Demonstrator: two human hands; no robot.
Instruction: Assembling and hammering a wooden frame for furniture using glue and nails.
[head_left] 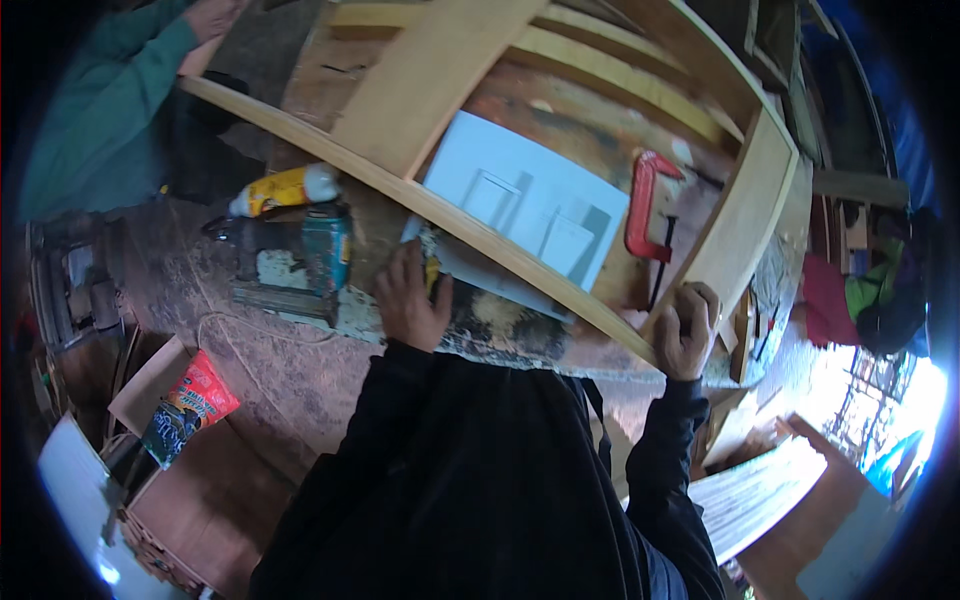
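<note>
A light wooden frame [500,235] lies across the workbench, with a wide board running through it. My right hand [688,335] is curled over its near right corner. Beside the frame's near rail, my left hand [413,300] has its fingers stretched and thumb apart, next to a small yellow and dark thing [432,274] whose kind I cannot make out. Inside the frame lies a white sheet [530,190] with drawings of panels, part of it passing under the rail. A red C-clamp [643,205] rests to the right of the sheet.
Left of my left hand lie a yellow and white bottle [288,190] and a teal power tool [326,245]. Another person's green sleeve [120,110] reaches in at the far left. A red packet [190,405] and wood offcuts lie lower left; a corrugated white sheet [765,495] is lower right.
</note>
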